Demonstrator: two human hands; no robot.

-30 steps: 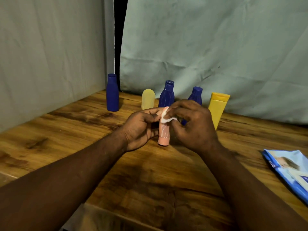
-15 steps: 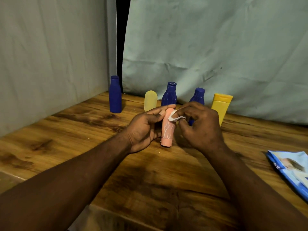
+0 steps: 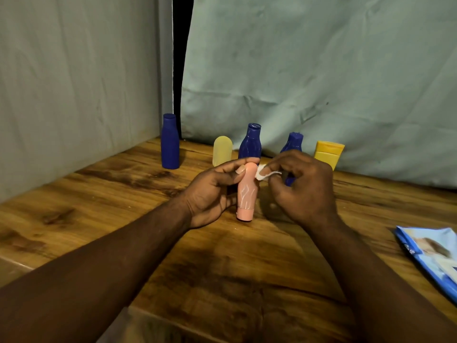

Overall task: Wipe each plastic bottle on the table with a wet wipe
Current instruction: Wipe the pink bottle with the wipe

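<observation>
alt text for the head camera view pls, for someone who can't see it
The left hand holds a pink bottle cap-down on a wooden table while the right hand presses a white wet wipe to its top. Three blue bottles and two yellow ones stand behind; a blue wipes pack lies right.

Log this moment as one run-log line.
left hand: holds pink bottle upright | right hand: pinches wet wipe against bottle top | step: wiping
</observation>
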